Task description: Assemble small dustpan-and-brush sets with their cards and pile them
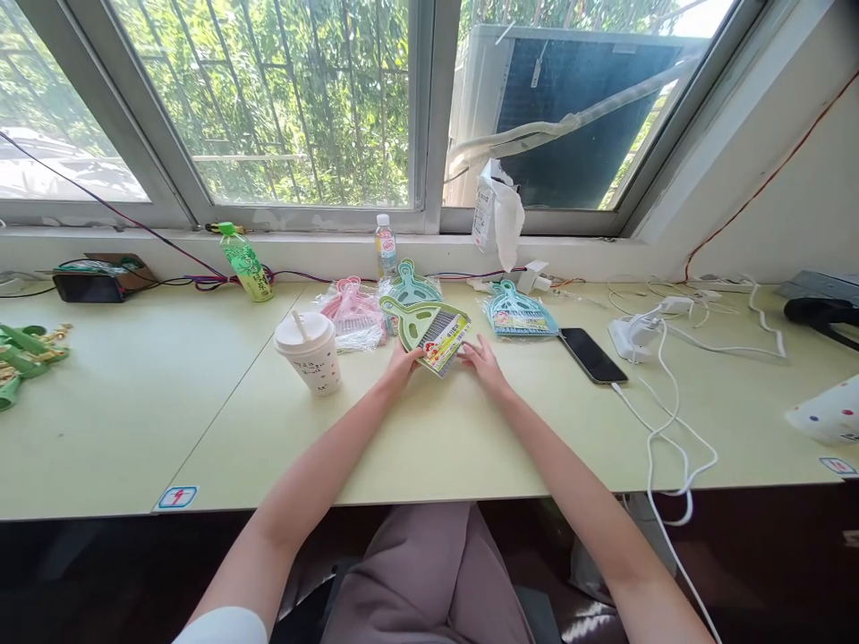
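Note:
A green mini dustpan set with a printed label card lies on the pale green table, straight ahead. My left hand grips its near left edge, fingers curled under it. My right hand rests at its right corner, fingers bent on the packaging. Behind it lie a pink dustpan set in clear wrap, a teal one, and a blue one to the right.
A lidded paper cup with a straw stands left of my hands. A black phone on a white cable lies to the right, near a white charger. Two bottles stand by the window sill. Green clips sit far left.

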`<state>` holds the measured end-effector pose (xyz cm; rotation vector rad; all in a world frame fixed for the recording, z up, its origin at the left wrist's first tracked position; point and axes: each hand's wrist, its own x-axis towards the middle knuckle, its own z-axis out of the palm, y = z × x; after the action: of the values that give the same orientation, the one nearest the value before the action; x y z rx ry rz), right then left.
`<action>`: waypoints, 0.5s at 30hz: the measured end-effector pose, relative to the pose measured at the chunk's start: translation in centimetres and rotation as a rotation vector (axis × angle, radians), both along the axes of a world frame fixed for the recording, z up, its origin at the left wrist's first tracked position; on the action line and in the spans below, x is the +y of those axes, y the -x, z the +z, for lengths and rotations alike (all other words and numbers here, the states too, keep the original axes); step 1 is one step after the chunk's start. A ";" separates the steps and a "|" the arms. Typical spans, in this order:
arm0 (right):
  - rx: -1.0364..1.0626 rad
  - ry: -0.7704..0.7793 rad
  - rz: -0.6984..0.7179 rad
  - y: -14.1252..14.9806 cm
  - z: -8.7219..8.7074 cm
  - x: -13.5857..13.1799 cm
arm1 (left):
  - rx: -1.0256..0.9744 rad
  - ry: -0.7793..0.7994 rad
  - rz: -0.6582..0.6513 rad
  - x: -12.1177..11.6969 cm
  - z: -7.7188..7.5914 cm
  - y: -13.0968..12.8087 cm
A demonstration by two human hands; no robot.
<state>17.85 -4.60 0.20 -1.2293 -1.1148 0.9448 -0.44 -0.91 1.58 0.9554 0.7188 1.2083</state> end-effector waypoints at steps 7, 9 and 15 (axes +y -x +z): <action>0.397 0.069 0.079 -0.5 -0.9 0.6 | 0.039 -0.001 -0.119 -0.6 -0.2 -0.3; 0.410 0.089 0.097 -1.0 -0.8 0.6 | 0.062 -0.027 -0.163 -0.8 -0.2 -0.3; 0.420 0.125 0.072 -1.1 -0.3 0.4 | 0.357 -0.185 -0.157 -0.4 1.0 0.9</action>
<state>18.91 -4.25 -0.09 -1.0300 -0.7786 1.2748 -1.36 -1.35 2.62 1.3781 0.8034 0.9872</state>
